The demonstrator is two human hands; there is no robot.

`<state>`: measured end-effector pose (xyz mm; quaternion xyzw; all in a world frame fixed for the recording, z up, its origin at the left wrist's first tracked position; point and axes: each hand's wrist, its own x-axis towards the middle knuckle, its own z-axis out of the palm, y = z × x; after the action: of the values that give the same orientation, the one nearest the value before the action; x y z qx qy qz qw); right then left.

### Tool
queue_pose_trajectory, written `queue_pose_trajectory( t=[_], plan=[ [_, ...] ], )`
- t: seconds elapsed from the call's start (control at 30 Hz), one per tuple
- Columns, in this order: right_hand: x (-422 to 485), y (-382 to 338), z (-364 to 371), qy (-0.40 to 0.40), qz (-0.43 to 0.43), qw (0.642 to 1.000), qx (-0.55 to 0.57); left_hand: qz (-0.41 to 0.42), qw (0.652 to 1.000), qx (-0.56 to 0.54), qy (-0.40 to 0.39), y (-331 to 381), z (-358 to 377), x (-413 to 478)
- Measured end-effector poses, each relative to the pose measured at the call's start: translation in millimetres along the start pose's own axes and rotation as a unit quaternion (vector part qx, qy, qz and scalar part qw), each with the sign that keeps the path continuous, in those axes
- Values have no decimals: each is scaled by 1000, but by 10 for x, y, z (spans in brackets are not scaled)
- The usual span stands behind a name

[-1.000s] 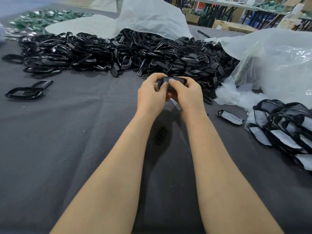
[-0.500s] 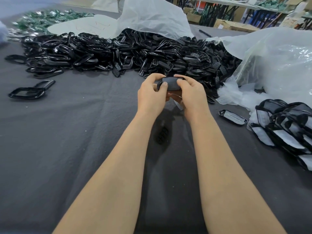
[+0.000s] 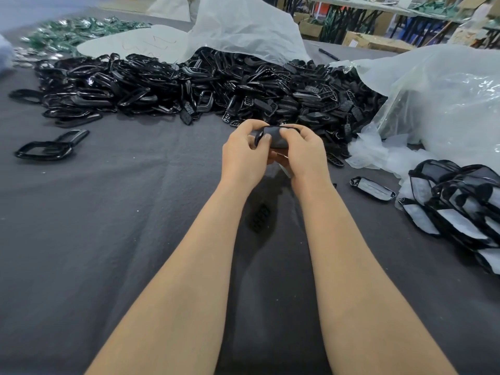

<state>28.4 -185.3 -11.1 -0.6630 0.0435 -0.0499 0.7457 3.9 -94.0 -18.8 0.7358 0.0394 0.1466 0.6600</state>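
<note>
While both hands hold it up off the cloth, the black plastic shell (image 3: 276, 137) lies level between them, just in front of the near edge of the heap of black parts (image 3: 216, 85). The left hand (image 3: 244, 158) grips its left end, thumb curled over the top and fingers wrapped underneath. The right hand (image 3: 304, 158) grips the right end in the same way, with its thumb tip pressed on the upper face. The two thumbs sit close together on the shell. Most of the shell is covered by the fingers, so it may be one piece or two pressed together; I cannot tell which.

Directly below the hands, between the forearms, a small black keypad piece (image 3: 261, 216) lies flat on the dark grey cloth (image 3: 108, 239). To the right, a single part with pale film (image 3: 373, 185) lies alone, and beyond it a stack of film-covered parts (image 3: 460, 204) overlaps near the cloth's right edge. A crumpled clear plastic bag (image 3: 446, 98) rises behind that stack and touches the heap's right side. A white bag (image 3: 243, 25) drapes over the back of the heap. Well to the left, two black frames (image 3: 46, 148) lie together, apart from the heap. Green parts (image 3: 75, 31) are spread at the far left corner.
</note>
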Motion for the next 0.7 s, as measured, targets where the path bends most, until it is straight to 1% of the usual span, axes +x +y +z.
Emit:
queue_pose_trajectory(
  t=[0.23,0.4,0.5,0.7],
  plan=[
    [4,-30,-12,-4,5,1000,-14,-18,999,-34,18,2,-13,4],
    [10,12,-43,32,-43,994,-98,-29,997,-57,36,2,-26,12],
    [14,24,-50,38,-57,992,-106,-39,996,-74,44,9,-18,8],
    [-8,15,-71,-21,-58,991,-115,-49,996,-59,54,3,-21,6]
  ],
)
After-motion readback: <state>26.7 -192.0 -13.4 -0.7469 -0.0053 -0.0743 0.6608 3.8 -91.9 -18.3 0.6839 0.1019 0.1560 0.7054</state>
